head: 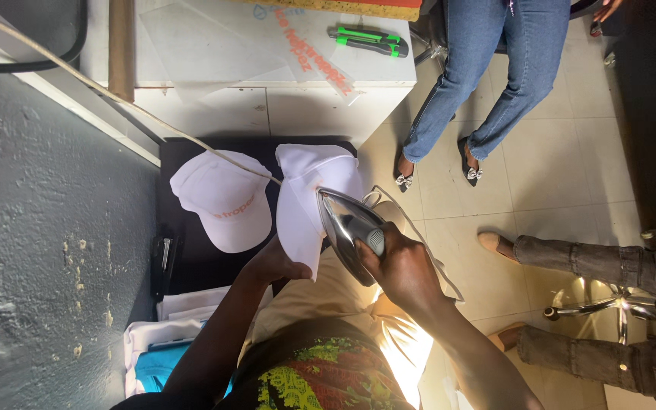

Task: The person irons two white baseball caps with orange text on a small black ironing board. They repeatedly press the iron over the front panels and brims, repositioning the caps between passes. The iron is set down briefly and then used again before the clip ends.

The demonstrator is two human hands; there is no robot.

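Right hand [404,266], centre of frame: fingers wrapped tight around the handle of a metal iron [347,231], fully closed grip. Iron's shiny soleplate is tilted, tip pointing up-left, edge touching the white cap [305,197] held just left of it.

Left hand [279,264], just below-left of that cap: grips the cap's lower edge. Fingers are tucked under the fabric, so I can't tell their spread; thumb side presses on the cloth.

Second white cap [222,201] with orange lettering lies left of centre on a black surface [191,262], just beside the held cap, untouched by either hand. A pale cord [100,91] runs from the upper left corner diagonally down across it toward the iron.

Upper centre: white table [267,106] with clear film sheets and a green-and-black utility knife [368,41]. Lower left: folded white and blue cloth [161,342] next to a grey rough wall.

Right side: two other people's legs on a tiled floor [563,167], one standing in blue jeans [495,68] at top, one seated in grey jeans [609,266] at right.
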